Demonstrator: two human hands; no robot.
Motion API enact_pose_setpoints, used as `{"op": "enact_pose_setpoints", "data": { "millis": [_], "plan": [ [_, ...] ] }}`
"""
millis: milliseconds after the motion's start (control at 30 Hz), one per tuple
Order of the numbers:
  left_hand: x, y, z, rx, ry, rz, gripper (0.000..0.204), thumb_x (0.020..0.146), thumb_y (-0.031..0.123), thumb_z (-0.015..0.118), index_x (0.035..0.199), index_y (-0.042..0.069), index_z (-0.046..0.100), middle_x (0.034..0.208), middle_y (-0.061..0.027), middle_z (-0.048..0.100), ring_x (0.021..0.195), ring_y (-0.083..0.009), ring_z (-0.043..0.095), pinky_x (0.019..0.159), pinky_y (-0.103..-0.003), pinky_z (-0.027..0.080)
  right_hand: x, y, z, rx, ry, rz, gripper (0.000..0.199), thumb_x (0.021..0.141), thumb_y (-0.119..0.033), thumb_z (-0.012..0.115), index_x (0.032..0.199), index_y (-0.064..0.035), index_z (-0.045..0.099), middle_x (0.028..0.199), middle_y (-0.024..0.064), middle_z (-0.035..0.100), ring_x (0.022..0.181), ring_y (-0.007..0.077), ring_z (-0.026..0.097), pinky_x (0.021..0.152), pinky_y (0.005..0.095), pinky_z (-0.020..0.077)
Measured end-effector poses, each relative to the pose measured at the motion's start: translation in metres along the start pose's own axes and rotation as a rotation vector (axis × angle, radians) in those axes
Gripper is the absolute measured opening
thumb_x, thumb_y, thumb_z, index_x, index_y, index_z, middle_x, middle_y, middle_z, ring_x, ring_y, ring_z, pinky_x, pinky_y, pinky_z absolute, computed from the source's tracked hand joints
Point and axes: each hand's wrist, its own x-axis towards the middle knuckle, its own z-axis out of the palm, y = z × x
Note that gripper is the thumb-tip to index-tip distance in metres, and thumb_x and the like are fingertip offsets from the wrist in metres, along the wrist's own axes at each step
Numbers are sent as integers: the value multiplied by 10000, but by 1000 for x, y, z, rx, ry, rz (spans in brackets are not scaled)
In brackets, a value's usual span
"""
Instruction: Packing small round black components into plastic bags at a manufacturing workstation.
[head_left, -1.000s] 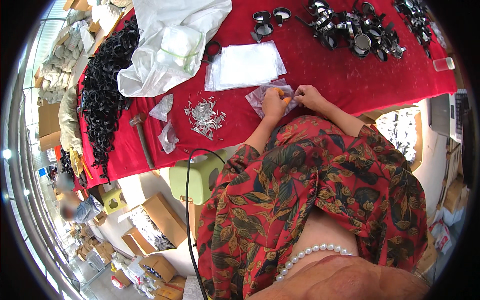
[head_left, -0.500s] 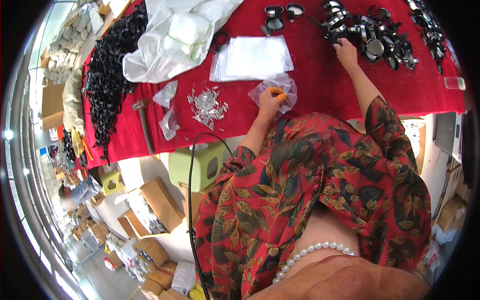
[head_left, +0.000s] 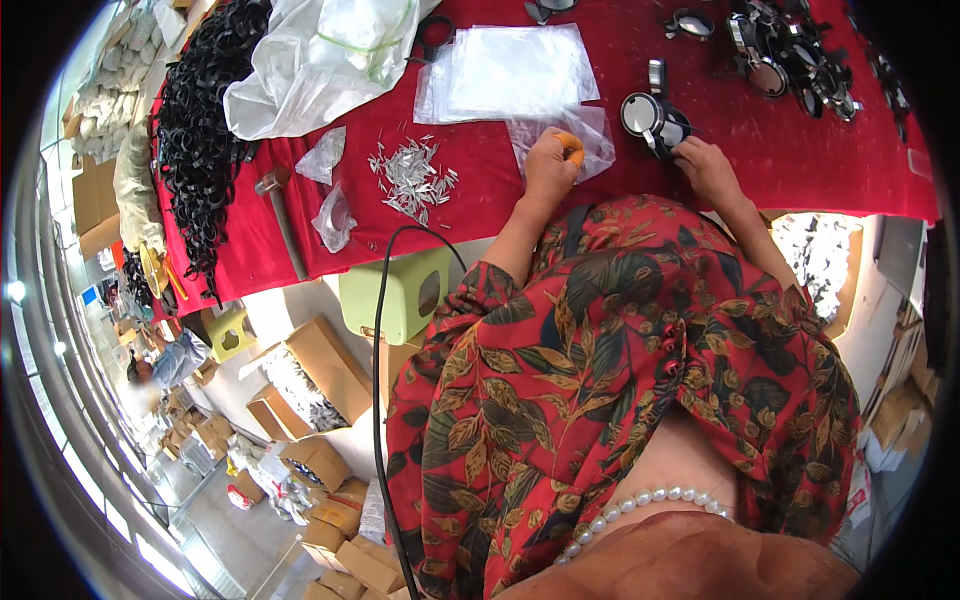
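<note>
My left hand, with orange covers on its fingertips, is closed on the edge of a clear plastic bag at the table's near side. To its right, my right hand pinches the dark end of a round black-and-silver strapped piece, which shows a shiny disc and a short upright tab. Whether this is one piece or two overlapping ones, I cannot tell. A heap of similar strapped pieces lies farther back on the right. Beyond the bag is a stack of flat clear bags.
On the red-covered table lie small silver strips, a hammer, a large translucent bag and a long pile of black straps. A black cable hangs beside me; a green stool stands below the table edge.
My right hand has come back from the heap toward me, bringing a round strapped piece beside the plastic bag. My left hand keeps hold of the bag. The view has shifted slightly.
</note>
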Motion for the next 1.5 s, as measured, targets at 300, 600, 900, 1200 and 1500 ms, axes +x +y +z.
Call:
{"op": "enact_pose_setpoints", "data": {
  "millis": [300, 600, 900, 1200, 1500],
  "plan": [
    [4, -8, -2, 191, 17, -7, 187, 749, 124, 685, 912, 36, 707, 847, -135, 661, 770, -309, 650, 693, -391, 513, 32, -60, -7, -136, 39, 302, 379, 875, -366, 615, 1027, -19, 642, 934, 198, 666, 888, 385, 625, 762, 471, 482],
    [8, 34, 10, 555, -56, 30, 433, 722, 294, 777, 1005, -12, 663, 888, -151, 666, 825, -307, 655, 744, -396, 522, 35, -36, 16, 450, 171, 381, 359, 848, -253, 640, 1065, 32, 611, 892, 143, 682, 819, 232, 657, 743, 362, 505],
    [13, -2, 8, -26, -107, -285, 210, 727, 155, 779, 815, -15, 695, 820, -114, 684, 705, -180, 629, 650, -320, 497, 9, -49, -3, 1135, 85, 379, 303, 843, -162, 640, 1080, 9, 563, 958, 46, 606, 862, 113, 565, 782, 268, 461],
    [6, -7, -17, -570, -25, -334, 178, 761, 40, 753, 903, -23, 666, 865, -30, 660, 735, -99, 578, 652, -236, 467, 25, -103, 8, 423, 130, 182, 290, 772, -173, 652, 970, 21, 567, 831, 161, 621, 775, 255, 620, 739, 360, 491],
    [-11, 5, -32, -199, 74, 126, 124, 698, 45, 753, 798, 14, 686, 1128, -115, 590, 975, -227, 557, 832, -317, 451, 39, -128, 19, 182, 32, -21, 290, 722, -165, 658, 943, 7, 583, 849, 190, 643, 807, 385, 611, 754, 449, 467]
  ]
}}
